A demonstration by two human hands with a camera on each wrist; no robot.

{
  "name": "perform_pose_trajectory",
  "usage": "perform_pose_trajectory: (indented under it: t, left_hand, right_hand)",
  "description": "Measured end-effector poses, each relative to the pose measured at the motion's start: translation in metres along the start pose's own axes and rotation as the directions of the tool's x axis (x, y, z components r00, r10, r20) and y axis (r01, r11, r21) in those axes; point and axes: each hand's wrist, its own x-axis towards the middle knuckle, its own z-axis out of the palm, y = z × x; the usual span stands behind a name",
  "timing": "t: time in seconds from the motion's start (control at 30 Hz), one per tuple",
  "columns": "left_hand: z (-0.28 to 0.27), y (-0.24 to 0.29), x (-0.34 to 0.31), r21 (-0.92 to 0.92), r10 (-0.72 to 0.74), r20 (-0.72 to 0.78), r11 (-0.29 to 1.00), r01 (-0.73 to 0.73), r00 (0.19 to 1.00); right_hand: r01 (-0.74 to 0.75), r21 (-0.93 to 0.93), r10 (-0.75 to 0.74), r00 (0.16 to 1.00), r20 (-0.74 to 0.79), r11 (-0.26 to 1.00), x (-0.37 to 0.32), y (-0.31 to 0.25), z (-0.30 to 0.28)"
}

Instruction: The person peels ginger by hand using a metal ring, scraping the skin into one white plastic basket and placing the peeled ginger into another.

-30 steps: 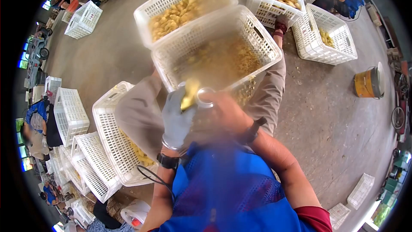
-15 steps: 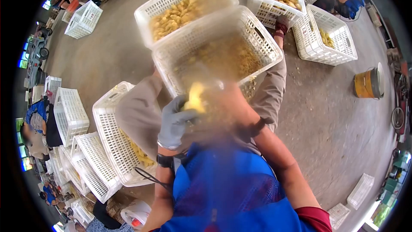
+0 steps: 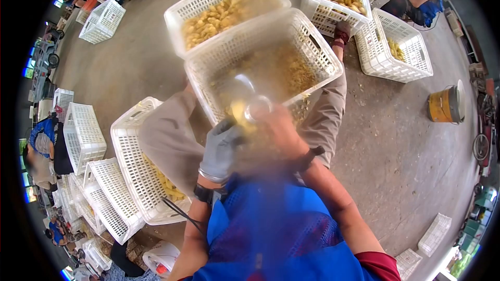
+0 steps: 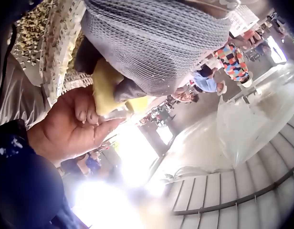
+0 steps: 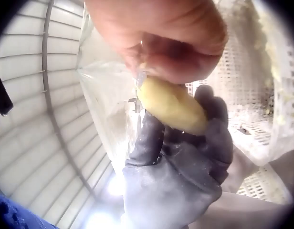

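My gloved left hand holds a peeled yellow piece of ginger, with fingers and thumb curled round its lower part. In my bare right hand is a shiny ring-shaped tool, blurred in the head view. Its thin edge shows right at the upper end of the ginger in the right wrist view, under the curled fingers. Both hands are close together over the near rim of a white slotted crate, which has peel scraps inside. Haze blurs the middle of the head view.
Beyond the scrap crate leans a crate of ginger. Another white crate with yellow pieces stands by my left knee, stacked crates farther left. Two crates stand by my right foot. A yellow bucket is at right.
The right hand moves away from and back to the ginger with its ring tool. The left hand turns the ginger and shifts slightly toward the right hand.
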Motion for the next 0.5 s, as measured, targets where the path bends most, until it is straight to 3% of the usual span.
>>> perform_pose_trajectory:
  t: [0.1,0.2,0.3,0.37,0.4,0.43,0.5]
  left_hand:
    - [0.012,0.014,-0.004,-0.165,0.05,-0.064,0.985,-0.059,0.997]
    - [0.014,0.015,-0.005,-0.075,0.06,-0.149,0.995,-0.072,0.987]
    - [-0.002,-0.007,-0.002,0.195,0.338,0.112,0.915,-0.354,0.934]
    - [0.002,-0.014,0.005,-0.185,0.089,0.031,0.979,-0.082,0.996]
    - [0.004,-0.016,0.008,-0.373,-0.048,0.03,0.926,0.056,0.998]
    - [0.003,-0.015,0.008,-0.14,0.059,0.011,0.989,-0.057,0.998]
    - [-0.002,-0.009,0.007,0.337,0.27,0.047,0.902,-0.269,0.962]
  right_hand:
    - [0.004,0.117,-0.004,1.0,0.001,0.993,0.007,0.018,0.004]
    - [0.038,0.185,-0.044,0.999,0.024,0.982,-0.001,0.008,0.01]
    - [0.0,0.095,0.002,1.0,-0.023,0.996,0.005,0.015,0.014]
    - [0.101,-0.026,-0.101,0.995,0.007,0.995,0.007,0.023,0.016]
    - [0.151,-0.086,-0.15,0.988,0.026,0.985,0.007,0.026,0.015]
    - [0.143,-0.049,-0.142,0.99,0.022,0.989,0.004,0.024,0.016]
    - [0.125,0.026,-0.125,0.992,0.021,0.992,-0.001,0.018,0.019]
